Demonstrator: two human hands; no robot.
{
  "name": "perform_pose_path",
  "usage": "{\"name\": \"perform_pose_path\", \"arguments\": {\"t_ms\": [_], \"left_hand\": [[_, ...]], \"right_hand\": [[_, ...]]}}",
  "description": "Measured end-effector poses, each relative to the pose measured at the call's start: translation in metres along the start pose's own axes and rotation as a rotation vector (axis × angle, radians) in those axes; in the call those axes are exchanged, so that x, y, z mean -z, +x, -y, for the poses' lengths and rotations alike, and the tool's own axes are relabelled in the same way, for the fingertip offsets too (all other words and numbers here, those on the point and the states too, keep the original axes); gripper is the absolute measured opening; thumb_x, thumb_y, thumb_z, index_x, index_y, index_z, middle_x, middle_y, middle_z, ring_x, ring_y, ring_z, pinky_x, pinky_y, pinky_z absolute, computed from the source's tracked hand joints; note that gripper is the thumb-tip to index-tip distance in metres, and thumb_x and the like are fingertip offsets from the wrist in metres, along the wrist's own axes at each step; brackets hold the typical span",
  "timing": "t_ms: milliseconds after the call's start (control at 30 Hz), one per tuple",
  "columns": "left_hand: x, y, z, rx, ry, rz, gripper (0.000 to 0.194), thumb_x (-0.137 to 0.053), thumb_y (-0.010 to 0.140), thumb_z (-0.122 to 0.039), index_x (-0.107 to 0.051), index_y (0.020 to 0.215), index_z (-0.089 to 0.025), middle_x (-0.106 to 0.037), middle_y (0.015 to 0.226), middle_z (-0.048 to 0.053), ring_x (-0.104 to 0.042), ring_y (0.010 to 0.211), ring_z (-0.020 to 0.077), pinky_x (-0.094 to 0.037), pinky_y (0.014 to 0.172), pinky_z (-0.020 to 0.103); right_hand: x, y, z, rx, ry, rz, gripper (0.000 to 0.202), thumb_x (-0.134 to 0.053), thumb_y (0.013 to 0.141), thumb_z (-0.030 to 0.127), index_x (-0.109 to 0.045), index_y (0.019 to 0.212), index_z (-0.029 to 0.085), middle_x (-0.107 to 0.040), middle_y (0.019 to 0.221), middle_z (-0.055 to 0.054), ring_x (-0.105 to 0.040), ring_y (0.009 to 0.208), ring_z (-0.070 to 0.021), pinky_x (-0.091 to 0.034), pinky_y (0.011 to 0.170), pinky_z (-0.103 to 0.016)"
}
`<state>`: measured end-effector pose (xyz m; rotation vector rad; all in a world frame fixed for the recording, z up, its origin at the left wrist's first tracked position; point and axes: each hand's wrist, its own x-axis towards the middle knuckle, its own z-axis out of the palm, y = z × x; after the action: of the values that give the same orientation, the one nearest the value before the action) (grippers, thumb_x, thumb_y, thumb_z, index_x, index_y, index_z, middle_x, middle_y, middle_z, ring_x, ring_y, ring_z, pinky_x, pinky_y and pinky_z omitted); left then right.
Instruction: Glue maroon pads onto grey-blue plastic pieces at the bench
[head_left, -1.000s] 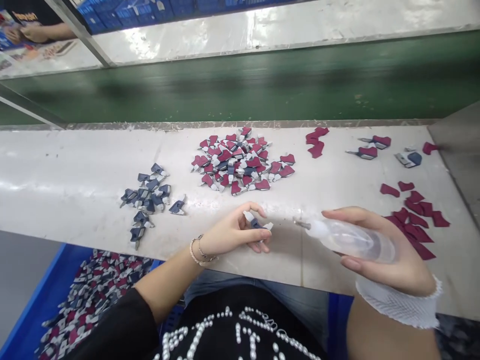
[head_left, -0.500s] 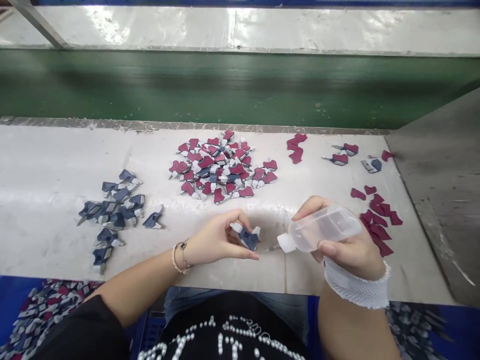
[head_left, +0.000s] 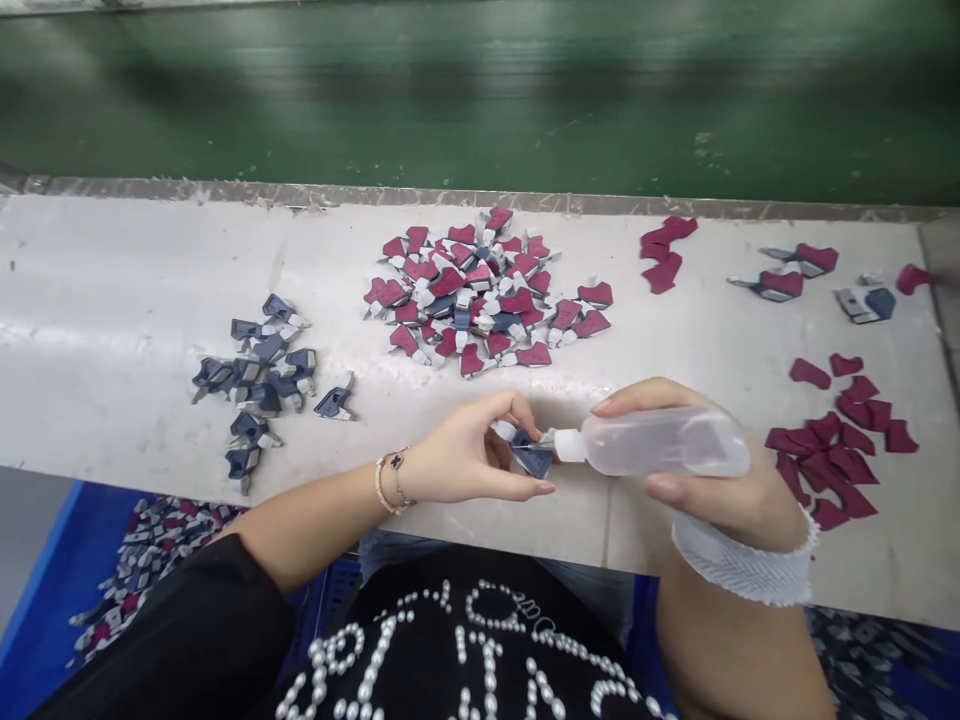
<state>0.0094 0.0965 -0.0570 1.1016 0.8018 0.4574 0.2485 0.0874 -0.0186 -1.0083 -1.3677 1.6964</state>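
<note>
Near the table's front edge, my left hand (head_left: 472,450) pinches a small dark blue and white part (head_left: 531,455) between thumb and fingers. My right hand (head_left: 720,470) is wrapped round a translucent squeeze bottle (head_left: 667,442), lying nearly level. The bottle's white cap (head_left: 570,446) points left, and its thin tip is at the blue part; whether they touch I cannot tell. Behind my hands lies a heap of parts with dark red tops (head_left: 457,290). Blue parts without red (head_left: 262,375) are grouped at the left. Loose dark red pieces (head_left: 832,450) lie right of my right hand.
The white table (head_left: 112,300) meets a green belt (head_left: 450,100) at the back. More red pieces (head_left: 664,255) and a few parts (head_left: 780,285) sit at the back right. Blue bins with parts stand below the front edge, at left (head_left: 45,590) and right.
The bottle has come left and levelled, bringing its tip to the blue part in my left hand. The view has tilted down and shifted, so the table contents appear higher and larger.
</note>
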Motion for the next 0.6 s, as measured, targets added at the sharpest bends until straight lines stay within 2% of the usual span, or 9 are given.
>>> {"name": "perform_pose_path", "arguments": {"t_ms": [67, 100, 233, 333, 600], "left_hand": [[0.001, 0.001, 0.0, -0.023, 0.016, 0.009, 0.045, -0.088, 0.067, -0.025, -0.051, 0.092, -0.02, -0.061, 0.089, -0.001, -0.06, 0.061, 0.0079, -0.051, 0.053, 0.021], [0.001, 0.002, 0.001, -0.039, 0.025, 0.012, 0.044, -0.087, 0.068, -0.024, -0.051, 0.093, -0.02, -0.06, 0.09, -0.001, -0.06, 0.063, 0.0081, -0.051, 0.055, 0.021], [0.0, 0.004, 0.006, -0.069, 0.045, 0.017, 0.042, -0.085, 0.07, -0.024, -0.05, 0.094, -0.02, -0.06, 0.096, 0.001, -0.06, 0.07, 0.0095, -0.055, 0.062, 0.024], [-0.001, 0.005, 0.009, -0.065, 0.055, 0.02, 0.041, -0.084, 0.069, -0.022, -0.052, 0.094, -0.02, -0.059, 0.098, 0.001, -0.06, 0.07, 0.0097, -0.053, 0.059, 0.023], [0.001, 0.008, 0.007, -0.071, 0.078, 0.03, 0.039, -0.081, 0.066, -0.018, -0.052, 0.093, -0.02, -0.06, 0.096, 0.001, -0.059, 0.067, 0.0091, -0.052, 0.056, 0.021]], "right_hand": [[-0.005, -0.001, 0.002, -0.036, -0.089, -0.042, 0.03, -0.083, 0.076, 0.026, -0.068, 0.101, 0.033, -0.072, 0.086, 0.0, -0.068, 0.068, -0.0179, -0.055, 0.056, -0.029], [-0.008, -0.002, 0.003, -0.044, -0.118, -0.068, 0.03, -0.084, 0.076, 0.025, -0.065, 0.097, 0.034, -0.071, 0.084, 0.002, -0.066, 0.064, -0.017, -0.054, 0.053, -0.028], [-0.019, -0.005, 0.003, -0.061, -0.199, -0.159, 0.027, -0.081, 0.08, 0.034, -0.055, 0.086, 0.029, -0.063, 0.07, 0.005, -0.055, 0.054, -0.0123, -0.046, 0.046, -0.024], [-0.026, -0.007, 0.005, -0.081, -0.311, -0.235, 0.029, -0.08, 0.08, 0.039, -0.053, 0.081, 0.026, -0.06, 0.064, 0.005, -0.052, 0.052, -0.0121, -0.041, 0.043, -0.024], [-0.03, -0.004, 0.007, 0.045, -0.471, -0.186, 0.028, -0.083, 0.076, 0.034, -0.056, 0.081, 0.026, -0.063, 0.067, 0.005, -0.058, 0.052, -0.0135, -0.045, 0.044, -0.025]]}}
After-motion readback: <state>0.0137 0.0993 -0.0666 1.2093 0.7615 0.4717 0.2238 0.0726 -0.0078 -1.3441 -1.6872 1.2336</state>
